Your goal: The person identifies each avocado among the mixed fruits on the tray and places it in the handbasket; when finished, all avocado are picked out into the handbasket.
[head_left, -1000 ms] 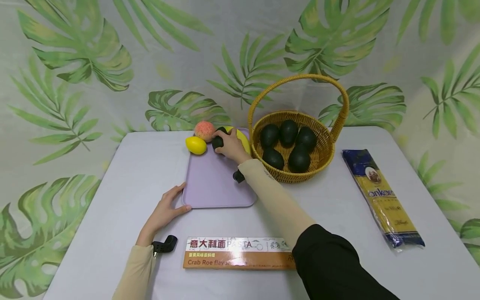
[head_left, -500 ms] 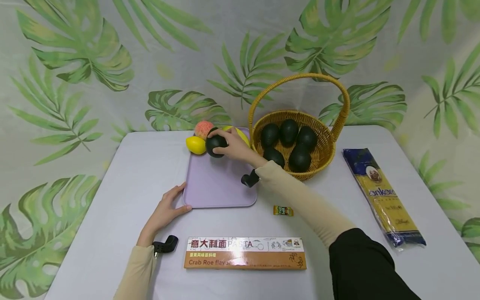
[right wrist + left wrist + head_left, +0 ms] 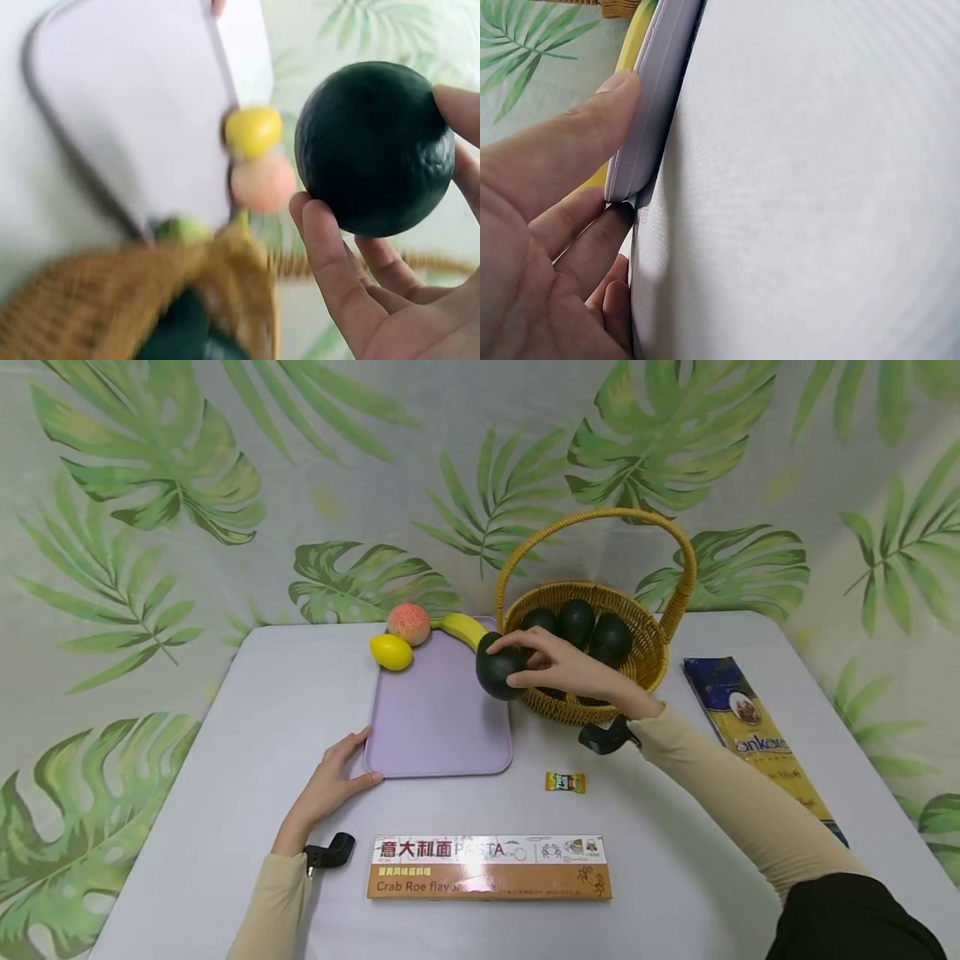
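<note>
My right hand [image 3: 558, 664] pinches a dark green avocado [image 3: 495, 672] between thumb and fingers, raised at the tray's right edge in front of the wicker basket [image 3: 592, 713]. The right wrist view shows the avocado [image 3: 375, 150] at the fingertips. Several more avocados [image 3: 576, 623] lie in the basket, partly hidden by the hand. My left hand [image 3: 333, 781] touches the near left corner of the lilac tray [image 3: 442, 727], thumb along the front edge and fingers at the left side. A banana [image 3: 462, 628], a peach [image 3: 408, 623] and a lemon [image 3: 391, 652] lie at the tray's far end.
A small wrapped candy [image 3: 565, 782] lies right of the tray. The pasta box [image 3: 489, 867] stretches along the front of the white table [image 3: 300, 693]. At the right is a bag of spaghetti [image 3: 757, 735], partly covered by the right sleeve. The basket's tall handle [image 3: 600, 512] arches upward.
My right hand has lifted the avocado off the tray's far end and carried it right, towards the basket. The banana and the candy have come into view. The left hand stays put.
</note>
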`<state>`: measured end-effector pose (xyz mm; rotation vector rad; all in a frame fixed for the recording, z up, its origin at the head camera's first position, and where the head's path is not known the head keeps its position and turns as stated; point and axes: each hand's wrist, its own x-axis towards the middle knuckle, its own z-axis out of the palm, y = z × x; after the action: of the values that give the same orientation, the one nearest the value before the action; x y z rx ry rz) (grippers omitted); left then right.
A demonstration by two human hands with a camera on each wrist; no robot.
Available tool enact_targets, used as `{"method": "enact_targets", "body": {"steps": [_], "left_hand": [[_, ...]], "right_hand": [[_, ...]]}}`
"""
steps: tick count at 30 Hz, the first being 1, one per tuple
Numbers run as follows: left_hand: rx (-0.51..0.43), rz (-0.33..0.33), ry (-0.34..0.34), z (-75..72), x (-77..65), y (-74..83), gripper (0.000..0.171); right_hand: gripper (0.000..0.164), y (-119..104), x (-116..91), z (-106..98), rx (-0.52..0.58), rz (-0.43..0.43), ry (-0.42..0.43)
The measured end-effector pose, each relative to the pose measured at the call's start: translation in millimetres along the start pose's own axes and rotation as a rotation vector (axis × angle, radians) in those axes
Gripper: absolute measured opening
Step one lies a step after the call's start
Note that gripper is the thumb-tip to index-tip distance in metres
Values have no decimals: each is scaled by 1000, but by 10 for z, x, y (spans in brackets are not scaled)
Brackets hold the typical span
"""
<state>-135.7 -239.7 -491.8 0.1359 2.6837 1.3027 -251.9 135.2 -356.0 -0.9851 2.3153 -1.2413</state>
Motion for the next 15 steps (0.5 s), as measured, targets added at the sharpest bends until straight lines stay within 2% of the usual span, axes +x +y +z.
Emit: {"method": "enact_targets", "body": {"steps": [7,15], "left_hand": [[-8,-5,-5,-1,-7,-1,81],[-13,4,-6,-5,-18,48,80]], "right_hand": [[44,248,-446,-427,24,94,102],[46,512,-687,-748,4,207,213]]}}
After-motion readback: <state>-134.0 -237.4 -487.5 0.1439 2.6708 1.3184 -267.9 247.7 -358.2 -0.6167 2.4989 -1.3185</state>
